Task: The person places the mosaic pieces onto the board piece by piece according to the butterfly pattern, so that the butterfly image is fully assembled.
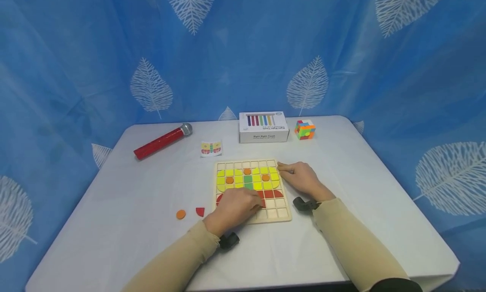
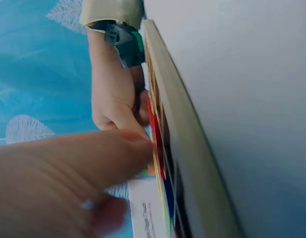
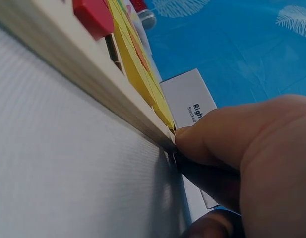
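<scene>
A square wooden grid board [image 1: 279, 216] lies on the table, with yellow, green, orange and red flat pieces set in its cells. My left hand [image 1: 235, 205] is over its near rows, fingers curled, hiding some cells. Its thumb and fingertips hold a red piece [image 1: 263, 203] down at the board's surface; the left wrist view shows the thumb [image 2: 138, 144] right against red. My right hand [image 1: 301, 180] grips the board's far right corner, thumb on top and a finger below, as the right wrist view shows of the thumb [image 3: 192, 139].
Left of the board lie an orange disc [image 1: 180, 214] and a red quarter-round piece [image 1: 200, 211]. Behind are a small pattern card [image 1: 211, 149], a red microphone [image 1: 161, 142], a white box [image 1: 263, 135] and a colourful puzzle cube [image 1: 305, 130]. A blue leaf-patterned curtain [image 1: 243, 72] surrounds the table.
</scene>
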The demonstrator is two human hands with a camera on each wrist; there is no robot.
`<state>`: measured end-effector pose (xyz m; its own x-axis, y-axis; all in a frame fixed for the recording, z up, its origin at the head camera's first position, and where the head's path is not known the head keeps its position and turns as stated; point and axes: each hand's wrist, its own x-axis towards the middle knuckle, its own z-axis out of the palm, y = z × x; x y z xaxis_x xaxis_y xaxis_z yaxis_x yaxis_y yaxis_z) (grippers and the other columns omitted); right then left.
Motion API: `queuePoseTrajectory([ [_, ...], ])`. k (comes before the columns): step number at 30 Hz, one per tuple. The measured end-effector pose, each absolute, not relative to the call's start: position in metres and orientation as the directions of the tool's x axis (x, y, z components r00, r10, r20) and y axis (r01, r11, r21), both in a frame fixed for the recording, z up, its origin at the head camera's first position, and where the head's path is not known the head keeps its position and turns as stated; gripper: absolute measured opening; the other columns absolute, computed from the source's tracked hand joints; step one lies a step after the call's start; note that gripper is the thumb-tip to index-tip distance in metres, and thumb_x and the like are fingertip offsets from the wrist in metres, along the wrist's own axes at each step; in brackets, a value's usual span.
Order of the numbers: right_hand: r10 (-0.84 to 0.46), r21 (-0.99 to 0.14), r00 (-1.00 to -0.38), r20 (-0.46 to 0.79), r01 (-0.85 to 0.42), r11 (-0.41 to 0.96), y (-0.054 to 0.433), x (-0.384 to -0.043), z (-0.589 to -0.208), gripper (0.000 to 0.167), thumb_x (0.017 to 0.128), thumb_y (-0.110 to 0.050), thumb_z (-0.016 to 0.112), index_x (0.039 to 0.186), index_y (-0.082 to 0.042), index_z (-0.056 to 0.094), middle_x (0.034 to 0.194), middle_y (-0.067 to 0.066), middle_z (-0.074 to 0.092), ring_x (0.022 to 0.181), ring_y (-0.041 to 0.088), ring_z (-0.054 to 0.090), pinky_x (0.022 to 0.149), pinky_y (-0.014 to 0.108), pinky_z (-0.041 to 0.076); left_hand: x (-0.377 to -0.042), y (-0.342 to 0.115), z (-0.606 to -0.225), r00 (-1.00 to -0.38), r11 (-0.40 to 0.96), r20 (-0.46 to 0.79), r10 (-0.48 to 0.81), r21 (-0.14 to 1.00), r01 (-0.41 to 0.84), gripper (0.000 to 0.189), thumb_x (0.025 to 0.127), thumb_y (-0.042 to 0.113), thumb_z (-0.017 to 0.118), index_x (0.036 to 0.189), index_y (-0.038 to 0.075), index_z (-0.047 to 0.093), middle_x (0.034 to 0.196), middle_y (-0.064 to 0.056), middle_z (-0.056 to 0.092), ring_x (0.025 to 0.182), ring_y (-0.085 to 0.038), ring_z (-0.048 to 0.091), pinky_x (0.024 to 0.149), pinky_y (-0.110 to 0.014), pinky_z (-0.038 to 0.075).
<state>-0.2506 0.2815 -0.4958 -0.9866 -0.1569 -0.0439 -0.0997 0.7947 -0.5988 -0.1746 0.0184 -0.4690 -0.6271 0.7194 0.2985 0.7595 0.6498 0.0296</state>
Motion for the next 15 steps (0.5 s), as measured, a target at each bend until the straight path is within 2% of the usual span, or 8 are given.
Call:
queuePoseTrajectory([
  [4, -0.168, -0.604, -0.984, -0.055, -0.101, 0.790, 0.280, -0.252, -0.496, 0.041, 0.101, -0.038, 0.063, 0.139, -0.020, 0.065, 0.148, -0.005, 0.058, 0.146, 0.033, 0.044, 0.117, 0.056, 0.035, -0.166, -0.010, -0.456, -0.733, 0.732, 0.294, 0.613, 0.135, 0.667, 0.014, 0.087, 0.025, 0.084, 0.100, 0.027, 0.082, 0.096, 0.013, 0.075, 0.084, -0.006, 0.070, 0.069, -0.021, 0.055],
  [7, -0.181, -0.609, -0.981, -0.068, -0.103, 0.787, 0.279, -0.252, -0.495, 0.042, 0.101, -0.038, 0.063, 0.139, -0.021, 0.064, 0.149, -0.006, 0.057, 0.147, 0.033, 0.043, 0.117, 0.056, 0.035, -0.164, -0.056, -0.448, -0.864, 0.835, 0.235, 0.446, 0.239, 0.496, 0.018, 0.084, 0.024, 0.087, 0.102, 0.025, 0.081, 0.096, 0.010, 0.074, 0.081, -0.008, 0.066, 0.070, -0.025, 0.054],
  [9, -0.185, -0.608, -0.980, -0.074, -0.102, 0.787, 0.279, -0.253, -0.494, 0.043, 0.101, -0.038, 0.064, 0.140, -0.021, 0.063, 0.150, -0.006, 0.056, 0.148, 0.033, 0.042, 0.118, 0.056, 0.035, -0.166, -0.093, -0.447, -0.935, 0.882, 0.143, 0.326, 0.311, 0.355, 0.021, 0.085, 0.025, 0.086, 0.105, 0.023, 0.080, 0.098, 0.007, 0.073, 0.076, -0.009, 0.063, 0.069, -0.027, 0.053],
  [12, -0.187, -0.596, -0.979, -0.075, -0.106, 0.796, 0.281, -0.253, -0.493, 0.043, 0.102, -0.038, 0.063, 0.141, -0.021, 0.061, 0.150, -0.006, 0.055, 0.148, 0.033, 0.042, 0.117, 0.057, 0.035, -0.169, -0.144, -0.453, -0.975, 0.896, -0.008, 0.222, 0.397, 0.200, 0.023, 0.086, 0.028, 0.084, 0.107, 0.022, 0.078, 0.100, 0.005, 0.071, 0.077, -0.012, 0.059, 0.071, -0.031, 0.052],
  [15, -0.193, -0.590, -0.978, -0.079, -0.110, 0.800, 0.282, -0.253, -0.492, 0.044, 0.102, -0.038, 0.063, 0.142, -0.021, 0.060, 0.151, -0.005, 0.055, 0.148, 0.034, 0.042, 0.117, 0.058, 0.034, -0.168, -0.174, -0.463, -0.970, 0.869, -0.119, 0.212, 0.478, 0.131, 0.028, 0.085, 0.035, 0.085, 0.108, 0.022, 0.076, 0.102, 0.005, 0.071, 0.086, -0.014, 0.060, 0.075, -0.031, 0.053],
])
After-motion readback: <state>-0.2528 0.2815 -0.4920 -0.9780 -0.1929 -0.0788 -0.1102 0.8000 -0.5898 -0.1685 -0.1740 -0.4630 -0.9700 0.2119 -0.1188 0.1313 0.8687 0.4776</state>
